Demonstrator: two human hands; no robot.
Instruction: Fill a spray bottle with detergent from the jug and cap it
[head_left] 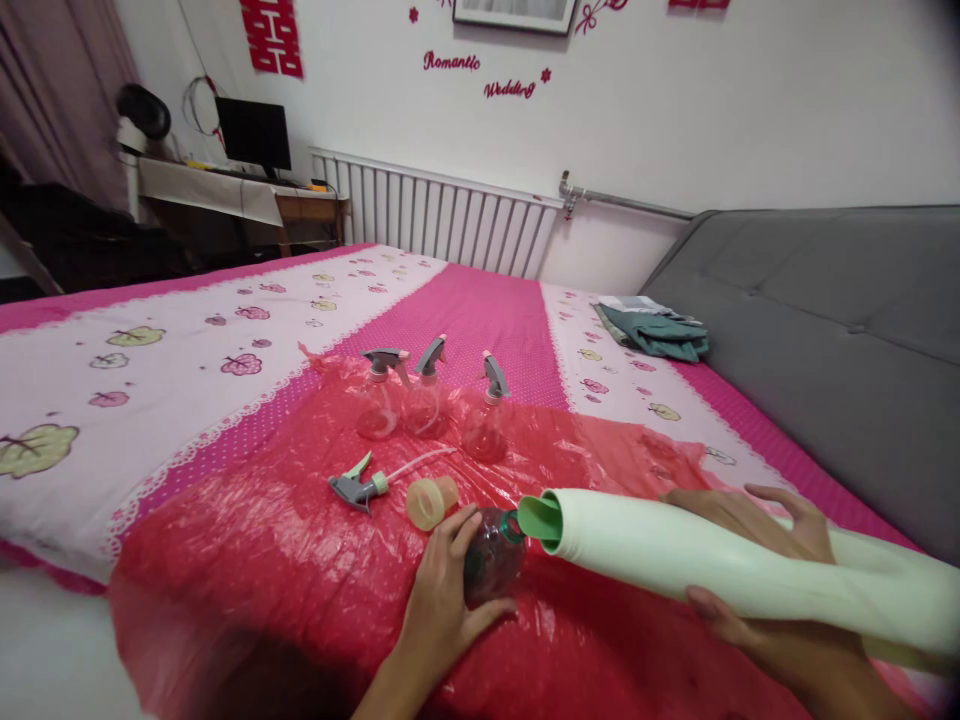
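My left hand point(442, 580) is wrapped round a clear spray bottle point(491, 565) without its top, on red plastic sheeting point(300, 580). In my right hand point(757, 535) is a large pale green jug point(645, 545), tipped nearly level; part of the hand is hidden behind it. The jug's green pouring spout point(538, 517) meets the bottle's neck. Whether liquid is flowing, I cannot tell. A yellowish cap point(431, 502) lies just beyond my left hand. Left of it rests a loose grey and green trigger sprayer point(361, 487) with its tube.
Beyond the cap stand several clear spray bottles point(486, 432) with grey trigger tops. The sheeting covers part of a pink patterned bed point(480, 310). Folded clothes point(652, 330) lie by the grey headboard point(817, 290). A radiator point(435, 210) and a desk with a monitor point(255, 135) stand behind.
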